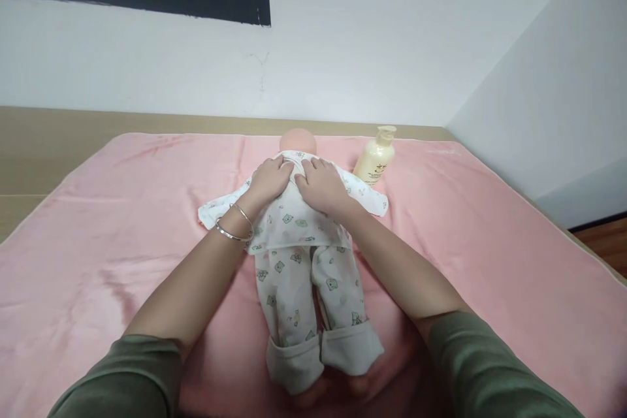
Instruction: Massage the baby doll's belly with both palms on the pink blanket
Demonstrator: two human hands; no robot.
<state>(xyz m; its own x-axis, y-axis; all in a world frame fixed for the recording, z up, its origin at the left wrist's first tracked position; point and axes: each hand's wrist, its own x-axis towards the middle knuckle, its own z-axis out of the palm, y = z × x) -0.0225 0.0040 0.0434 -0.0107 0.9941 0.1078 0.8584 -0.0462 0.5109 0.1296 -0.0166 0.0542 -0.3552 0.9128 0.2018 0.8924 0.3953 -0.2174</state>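
Head view: doll [298,140] lies on pink sheet [147,228], shirt [294,214] and trousers [292,294] on. Our left hand [271,180] and right hand [322,185] rest on the upper shirt, fingers loosely curled (can't tell if gripping cloth). Handwork seems midway; we can't judge what's left.

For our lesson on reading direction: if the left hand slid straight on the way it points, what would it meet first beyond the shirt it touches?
Probably the doll's head: the left hand lies on the shirt and points forward and inward toward that head, though one view leaves depth uncertain.
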